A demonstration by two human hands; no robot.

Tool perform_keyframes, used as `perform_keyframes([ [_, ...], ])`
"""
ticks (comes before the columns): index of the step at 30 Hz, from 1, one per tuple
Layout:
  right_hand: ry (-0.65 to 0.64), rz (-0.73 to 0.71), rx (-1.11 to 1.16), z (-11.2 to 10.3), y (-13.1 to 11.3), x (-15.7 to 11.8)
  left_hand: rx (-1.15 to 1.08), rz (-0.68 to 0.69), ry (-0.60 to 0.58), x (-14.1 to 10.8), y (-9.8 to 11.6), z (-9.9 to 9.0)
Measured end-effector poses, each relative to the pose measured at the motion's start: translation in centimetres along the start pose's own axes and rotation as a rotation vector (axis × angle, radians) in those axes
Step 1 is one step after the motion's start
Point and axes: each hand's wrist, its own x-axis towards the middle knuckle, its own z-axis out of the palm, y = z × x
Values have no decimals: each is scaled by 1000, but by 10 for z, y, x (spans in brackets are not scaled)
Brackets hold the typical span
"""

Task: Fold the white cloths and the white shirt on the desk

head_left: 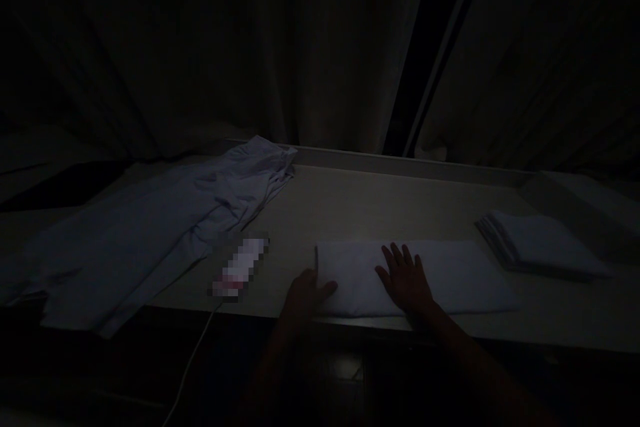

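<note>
A white cloth [450, 273], folded into a long rectangle, lies near the front edge of the table. At its left end is my left hand [303, 297], with the thumb over the cloth and the curled fingers by the edge, closed on it. My right hand [406, 278] rests flat on the middle of the cloth, palm down and fingers spread. To the right is a stack of folded white cloth [547, 243]. A rumpled pale garment [160, 213] is spread out on the left side, partly hanging over the front edge.
On the pale table [380, 197], a pixelated device [243, 267] with a white cable [193, 353] lies left of my hands. The cable drops over the front edge. Dark curtains [320, 47] hang behind a raised back ledge [390, 163]. A pale box-like shape [575, 210] stands far right. The light is dim.
</note>
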Motion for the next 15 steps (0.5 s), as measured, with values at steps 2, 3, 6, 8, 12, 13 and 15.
perform_keyframes([
  [2, -1, -2, 7, -1, 0, 0, 65, 20, 108, 0, -1, 1],
  [3, -1, -4, 11, -1, 0, -1, 84, 32, 149, 0, -1, 0],
  [6, -1, -1, 12, -2, -1, -1, 94, 62, 165, -3, -4, -2],
  [8, 8, 1, 7, -1, -1, -1, 75, 77, 120, -5, -4, -4],
  [12, 18, -5, 9, -1, 0, -1, 159, 161, 128, -13, -3, -3],
  [13, 14, -7, 11, -2, 0, -1, 201, 181, 144, -14, -3, 0],
  [15, 11, -4, 14, -2, 0, -1, 282, 199, 176, -16, -2, 6],
])
